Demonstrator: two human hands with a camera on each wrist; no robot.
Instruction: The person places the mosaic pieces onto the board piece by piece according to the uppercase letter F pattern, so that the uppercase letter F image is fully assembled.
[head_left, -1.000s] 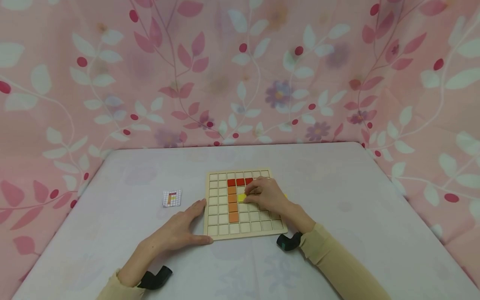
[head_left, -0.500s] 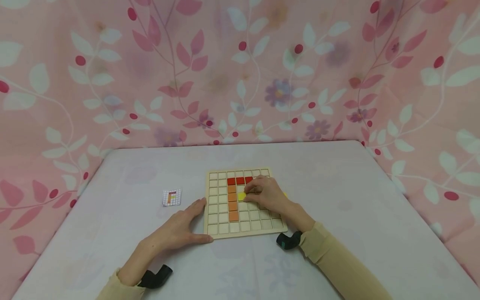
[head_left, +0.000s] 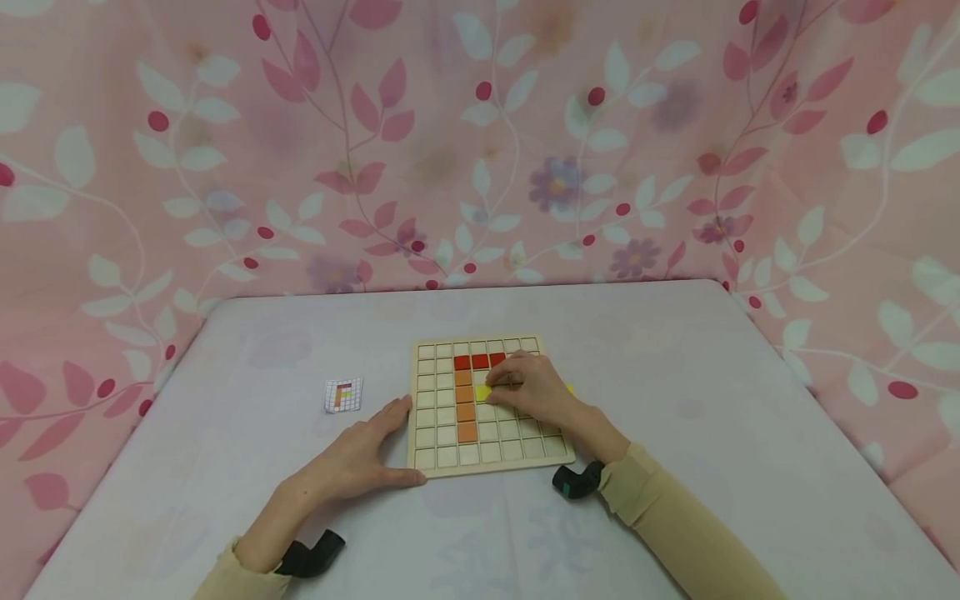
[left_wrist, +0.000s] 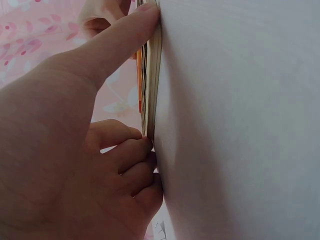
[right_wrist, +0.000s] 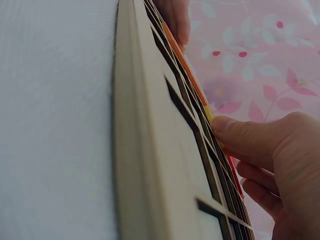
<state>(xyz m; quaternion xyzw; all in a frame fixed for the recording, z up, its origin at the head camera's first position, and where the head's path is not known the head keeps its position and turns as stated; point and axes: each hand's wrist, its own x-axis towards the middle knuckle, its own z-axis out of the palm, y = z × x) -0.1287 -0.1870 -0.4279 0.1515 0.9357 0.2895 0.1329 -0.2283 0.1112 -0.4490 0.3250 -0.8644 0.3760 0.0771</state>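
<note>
A square wooden grid board (head_left: pixel 447 458) lies on the table, with a row of red tiles (head_left: pixel 480 361) and a column of orange tiles (head_left: pixel 466 412) in its cells. My left hand (head_left: pixel 352 462) rests against it, the thumb at the near left corner and the fingers at the left edge. Over the board, my right hand (head_left: pixel 536 387) pinches a yellow tile (head_left: pixel 482 392) at the cell right of the orange column. In the right wrist view, the thumb touches the yellow tile (right_wrist: pixel 208 112). Its far side is hidden by the fingers.
A small paper card (head_left: pixel 343 395) with a coloured grid pattern lies left of the board. Another yellow piece (head_left: pixel 571 389) shows just past the right hand, mostly covered. A black wrist device (head_left: pixel 313 556) sits at the left wrist; pink floral cloth hangs behind the table.
</note>
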